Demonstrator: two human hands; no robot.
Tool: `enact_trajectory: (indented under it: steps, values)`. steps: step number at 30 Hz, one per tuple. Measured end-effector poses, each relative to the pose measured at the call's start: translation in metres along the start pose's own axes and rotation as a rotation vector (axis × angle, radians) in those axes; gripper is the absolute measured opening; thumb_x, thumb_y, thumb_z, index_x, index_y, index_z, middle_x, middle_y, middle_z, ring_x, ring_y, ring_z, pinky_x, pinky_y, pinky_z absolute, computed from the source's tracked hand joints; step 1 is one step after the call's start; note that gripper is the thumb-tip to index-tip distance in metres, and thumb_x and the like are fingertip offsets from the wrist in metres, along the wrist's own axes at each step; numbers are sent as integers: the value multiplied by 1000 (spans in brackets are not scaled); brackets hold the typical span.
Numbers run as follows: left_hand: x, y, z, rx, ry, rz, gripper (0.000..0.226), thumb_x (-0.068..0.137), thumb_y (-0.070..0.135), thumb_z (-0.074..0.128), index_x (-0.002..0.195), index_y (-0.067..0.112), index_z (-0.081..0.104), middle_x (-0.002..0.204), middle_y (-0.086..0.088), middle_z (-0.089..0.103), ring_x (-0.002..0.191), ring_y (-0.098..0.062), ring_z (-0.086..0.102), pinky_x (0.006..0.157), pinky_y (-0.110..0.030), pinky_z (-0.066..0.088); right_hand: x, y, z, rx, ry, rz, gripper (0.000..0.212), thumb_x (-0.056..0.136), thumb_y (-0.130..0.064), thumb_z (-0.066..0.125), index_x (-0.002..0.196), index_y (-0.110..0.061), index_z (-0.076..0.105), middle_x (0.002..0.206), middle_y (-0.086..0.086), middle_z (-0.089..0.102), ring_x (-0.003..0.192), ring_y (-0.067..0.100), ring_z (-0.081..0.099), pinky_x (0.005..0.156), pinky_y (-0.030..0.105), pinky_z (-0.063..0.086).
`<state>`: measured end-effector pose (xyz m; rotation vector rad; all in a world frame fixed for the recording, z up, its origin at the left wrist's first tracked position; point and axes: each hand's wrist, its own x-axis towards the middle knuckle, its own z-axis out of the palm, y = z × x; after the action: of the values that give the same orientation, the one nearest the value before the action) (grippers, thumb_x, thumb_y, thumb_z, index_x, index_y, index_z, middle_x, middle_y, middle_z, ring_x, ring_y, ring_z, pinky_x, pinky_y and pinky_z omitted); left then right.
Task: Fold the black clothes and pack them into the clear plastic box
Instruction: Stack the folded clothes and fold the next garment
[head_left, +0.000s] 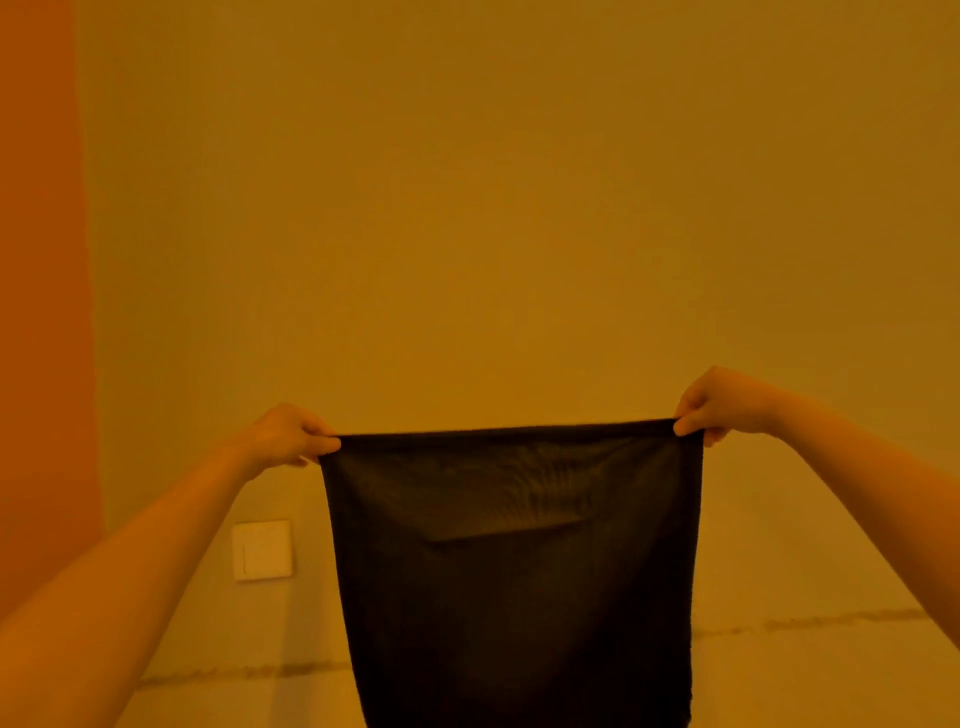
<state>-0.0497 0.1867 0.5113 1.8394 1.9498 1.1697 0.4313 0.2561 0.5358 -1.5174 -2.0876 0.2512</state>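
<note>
Left hand (288, 434) up at about chest height, fingers curled in, pinching the top left corner of the black cloth (511, 566). Right hand (719, 405) mirrors it, pinching the top right corner, thumb and fingers closed tight on the hem. Between them the top edge runs taut and almost level, the right corner riding a touch higher.

Why hold it like this? My read: stretched wide and hung in the air, the cloth falls straight under its own weight, creases drop out, and the edges line up for a first fold. It hangs flat and roughly square, thin enough that light glows through the upper part, with a faint horizontal line across the middle, perhaps a seam or an inner layer. The bottom edge runs out of view below.

Behind it, a plain wall (519, 208) under a strong orange light, with a pale wall switch (261, 550) low at the left, just beside the left forearm.

The clear plastic box is nowhere in view, so packing looks well off yet.

Writing, brands, labels? None that can be read, on the cloth or the switch.
</note>
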Motion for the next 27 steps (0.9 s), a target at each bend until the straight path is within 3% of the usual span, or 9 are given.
enact_trajectory:
  steps: [3, 6, 10, 13, 15, 17, 20, 23, 27]
  values:
    - [4, -6, 6, 105, -199, -87, 6, 87, 13, 64, 81, 12, 67, 77, -3, 65, 72, -12, 60, 63, -21, 47, 4, 10, 5, 20, -111, 54, 13, 83, -2, 65, 73, -10, 66, 68, 5, 66, 57, 12, 64, 56, 20, 53]
    - [11, -15, 20, 128, -212, -119, 7, 87, 14, 63, 80, 13, 66, 78, -3, 65, 74, -12, 60, 64, -21, 47, 12, 17, 16, -20, -131, 81, 14, 86, -3, 62, 75, -11, 66, 67, 2, 65, 57, 9, 63, 55, 18, 50]
    - [20, -11, 43, 66, -21, -106, 13, 84, 9, 67, 92, -1, 68, 74, -7, 62, 71, -18, 57, 58, -24, 42, 29, 23, 33, -89, -41, 93, 10, 86, -7, 63, 91, 0, 67, 57, 2, 62, 39, -1, 56, 45, 14, 45]
    - [30, 4, 49, -19, 178, -57, 23, 83, 10, 68, 101, -3, 68, 96, -22, 67, 86, -28, 60, 70, -28, 40, 41, 18, 34, -50, 98, 57, 13, 86, -5, 63, 93, 5, 67, 39, -7, 56, 33, -4, 51, 40, 10, 40]
    - [31, 15, 47, -81, 273, -28, 23, 84, 11, 67, 102, -3, 68, 103, -23, 66, 92, -30, 60, 74, -31, 40, 44, 11, 28, 8, 185, 9, 12, 86, -5, 62, 92, 3, 68, 31, -12, 50, 34, -6, 51, 43, 14, 42]
    - [26, 23, 41, -149, 335, -22, 24, 86, 11, 64, 106, -3, 66, 100, -21, 65, 86, -25, 57, 74, -31, 41, 44, 8, 21, 57, 250, -37, 12, 87, -7, 61, 92, 2, 68, 33, -12, 52, 38, -7, 52, 52, 21, 42]
    - [6, 23, 31, -234, 389, -27, 26, 87, 10, 62, 109, -4, 64, 77, -8, 61, 69, -15, 53, 64, -26, 42, 33, 13, 17, 74, 328, -102, 15, 88, -8, 58, 91, 2, 69, 52, -1, 57, 46, 0, 55, 54, 24, 38]
    - [-29, 14, 33, -280, 432, -8, 24, 89, 9, 60, 110, -1, 63, 73, 5, 55, 66, -4, 50, 59, -17, 41, 5, 14, 20, 111, 371, -187, 13, 87, -7, 58, 88, -1, 70, 61, 6, 57, 50, -7, 54, 53, 14, 38]
    - [-93, -7, 42, -351, 390, -27, 20, 90, 11, 57, 108, 5, 63, 76, 8, 57, 68, -3, 52, 57, -9, 44, -61, 20, 37, 128, 314, -202, 9, 86, -5, 61, 86, -11, 67, 75, 9, 62, 53, -13, 54, 56, 8, 40]
